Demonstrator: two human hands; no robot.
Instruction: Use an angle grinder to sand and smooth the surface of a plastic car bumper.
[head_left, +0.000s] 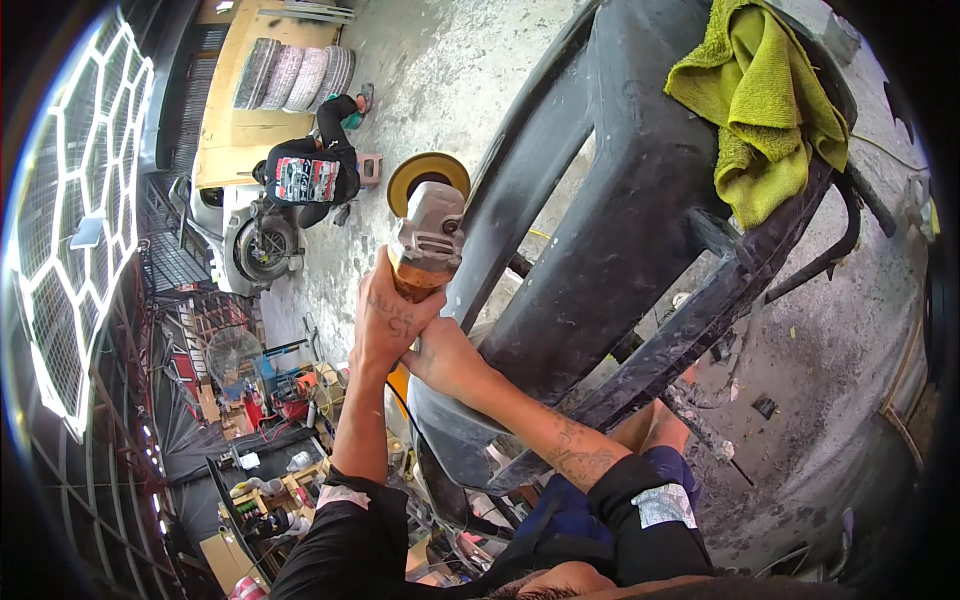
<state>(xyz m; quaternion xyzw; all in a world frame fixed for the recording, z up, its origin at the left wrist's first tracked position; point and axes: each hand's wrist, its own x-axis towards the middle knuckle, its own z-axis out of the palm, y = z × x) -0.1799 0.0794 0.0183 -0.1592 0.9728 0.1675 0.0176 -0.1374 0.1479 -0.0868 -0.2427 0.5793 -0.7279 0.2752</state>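
My left hand [392, 300] is wrapped round the orange and grey body of an angle grinder [428, 226] with a round yellow-and-dark disc [410, 172]. My right hand [425, 350] is closed on the grinder's rear, just below and right of my left, partly hidden. The grinder is held at the left edge of a dark grey, slotted plastic bumper-like panel [565, 310] on a black metal stand [830, 255]; whether the disc touches it I cannot tell. A yellow-green cloth [755, 110] drapes over the panel's upper right.
A co-worker [310, 175] crouches at upper left by a white scooter [240, 250]. Several stacked tyres [295, 75] lie beyond on plywood [220, 130]. Cluttered tools and boxes [290, 400] fill the lower left, beside a hexagonal light [85, 230]. The grey concrete floor [450, 60] surrounds the panel.
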